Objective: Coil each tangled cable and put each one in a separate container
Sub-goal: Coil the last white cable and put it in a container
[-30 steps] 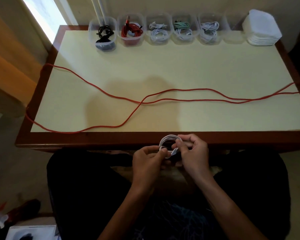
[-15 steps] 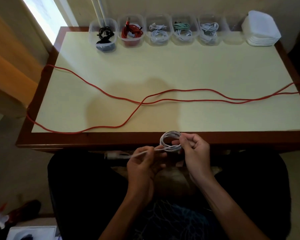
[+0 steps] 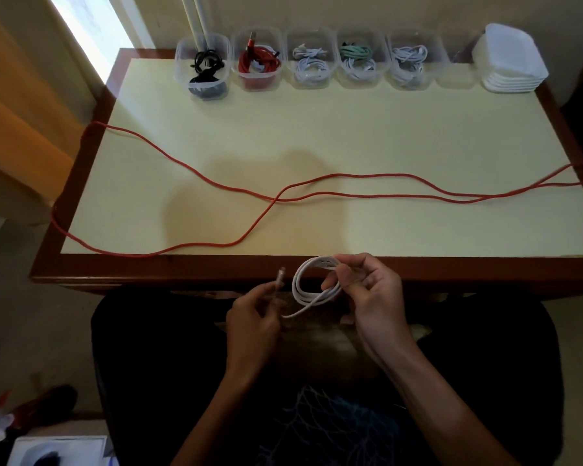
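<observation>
At the bottom centre of the frame, two bare forearms reach up from a dark lap. The right hand (image 3: 372, 290) pinches a white cable (image 3: 312, 284), wound into a small coil of several loops, between thumb and curled fingers, just in front of the counter's near wooden edge (image 3: 451, 269). The coil hangs in the air, not resting on the counter. Its loose tail runs down and left to the left hand (image 3: 254, 317), whose fingers are closed on the free end, with the plug (image 3: 279, 277) sticking up above them.

In the lower left corner, on the floor, lie a white box (image 3: 58, 450) and some dark items too dim to name.

Across the middle of the pale yellow counter top sprawls one long red cable (image 3: 367, 186), uncoiled. It drops over the left edge at two spots, crosses itself near the centre, and runs off the right edge as two strands.

Along the far edge, across the top of the frame, stand six clear containers in a row. From left: one with a black cable (image 3: 206, 67), one with a red coil (image 3: 258, 62), one with white cables (image 3: 310, 62), one with green and white cables (image 3: 359, 58), one with white cables (image 3: 409, 60), and one that looks empty (image 3: 456, 67). At the upper right sits one stack of white lids (image 3: 510, 62). Two pale pipes (image 3: 196, 18) rise behind the leftmost container.
</observation>
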Demonstrator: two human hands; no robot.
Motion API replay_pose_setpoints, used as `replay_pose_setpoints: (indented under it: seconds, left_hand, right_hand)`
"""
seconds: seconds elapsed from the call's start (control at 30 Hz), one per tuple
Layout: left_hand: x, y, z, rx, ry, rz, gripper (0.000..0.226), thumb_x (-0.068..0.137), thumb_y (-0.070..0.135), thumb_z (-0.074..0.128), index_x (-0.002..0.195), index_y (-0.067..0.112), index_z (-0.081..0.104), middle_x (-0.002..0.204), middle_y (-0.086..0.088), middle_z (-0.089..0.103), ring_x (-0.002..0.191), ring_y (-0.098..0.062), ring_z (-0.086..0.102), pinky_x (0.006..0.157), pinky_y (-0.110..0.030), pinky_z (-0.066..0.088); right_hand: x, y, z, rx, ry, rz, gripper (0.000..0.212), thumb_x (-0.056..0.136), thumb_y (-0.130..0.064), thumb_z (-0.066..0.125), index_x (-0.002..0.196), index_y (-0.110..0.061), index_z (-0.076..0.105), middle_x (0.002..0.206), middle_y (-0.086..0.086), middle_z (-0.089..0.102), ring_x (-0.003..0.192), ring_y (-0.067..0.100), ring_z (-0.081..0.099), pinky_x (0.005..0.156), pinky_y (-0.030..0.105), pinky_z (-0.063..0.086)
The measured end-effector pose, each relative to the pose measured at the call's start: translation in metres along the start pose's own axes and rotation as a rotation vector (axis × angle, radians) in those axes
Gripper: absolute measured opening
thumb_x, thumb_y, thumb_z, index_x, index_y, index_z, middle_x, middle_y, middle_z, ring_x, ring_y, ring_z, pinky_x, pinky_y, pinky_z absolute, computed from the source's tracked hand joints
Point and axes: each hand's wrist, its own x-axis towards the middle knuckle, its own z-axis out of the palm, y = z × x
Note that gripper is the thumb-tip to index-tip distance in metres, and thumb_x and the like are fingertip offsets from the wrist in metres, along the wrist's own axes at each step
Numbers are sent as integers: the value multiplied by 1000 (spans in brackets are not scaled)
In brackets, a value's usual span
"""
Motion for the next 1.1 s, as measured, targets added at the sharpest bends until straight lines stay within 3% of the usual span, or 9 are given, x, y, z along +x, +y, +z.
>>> replay_pose_setpoints:
  seconds: [0.13,0.27,0.47,0.57,0.67,0.77,0.83,0.97,1.1]
  left_hand:
    - [-2,9,-5,65,-215,181,33,90,0,62,100,29,76,93,18,74,90,4,68,78,-15,53]
    - [2,15,-5,-47,-280,174,28,87,-3,64,98,19,77,92,9,76,90,-6,71,79,-20,55]
    - [-4,23,13,-776,-286,-492,29,84,8,58,111,1,67,106,-20,72,98,-32,68,91,-41,51]
    - [-2,17,16,-950,-191,-637,33,101,18,42,121,0,60,113,-23,68,99,-35,64,89,-44,49]
    - [-1,19,18,-854,-142,-537,35,103,26,44,125,2,54,94,-16,68,82,-24,66,75,-40,54]
    - [-5,21,14,-599,-61,-374,23,100,13,51,123,12,50,74,3,69,72,-14,68,84,-48,55]
    - [-6,22,11,-548,-56,-337,24,99,13,51,123,18,48,78,4,69,73,-11,69,84,-49,57]
    - [-6,26,7,-441,-104,-289,27,99,16,51,122,27,45,106,-6,65,85,-11,70,68,-29,60]
    - [-9,30,10,-465,-200,-275,34,96,12,55,126,21,43,88,-4,71,70,-13,70,64,-29,57]
  right_hand:
    - [2,4,2,-15,-9,29,10,97,-8,55,98,-11,64,68,4,70,65,11,68,63,17,52]
    - [5,15,2,-161,-80,90,10,98,-7,55,96,-11,64,70,3,70,60,6,65,54,16,46]
    - [13,37,0,-546,27,-19,8,95,-17,62,88,-18,63,77,-6,70,67,2,66,60,27,51]
    - [7,36,-1,-798,28,-159,9,96,-26,59,92,-18,61,78,-3,71,73,14,68,62,36,53]
    - [4,34,2,-1024,-105,-207,16,100,-33,52,101,-18,59,84,2,71,77,22,66,63,34,48]
    - [5,31,2,-1248,-188,-257,26,101,-35,48,119,-22,61,108,1,64,101,20,56,81,34,48]
    - [6,29,2,-1125,-198,-270,33,99,-35,53,129,-23,59,112,-3,59,103,14,54,83,27,45]
    - [7,23,7,-814,-279,-206,37,91,-38,65,127,-26,64,100,-9,62,88,1,56,74,8,41]
    - [9,18,12,-765,-246,-292,9,91,-20,68,96,-17,75,94,-6,70,85,0,62,73,10,45]
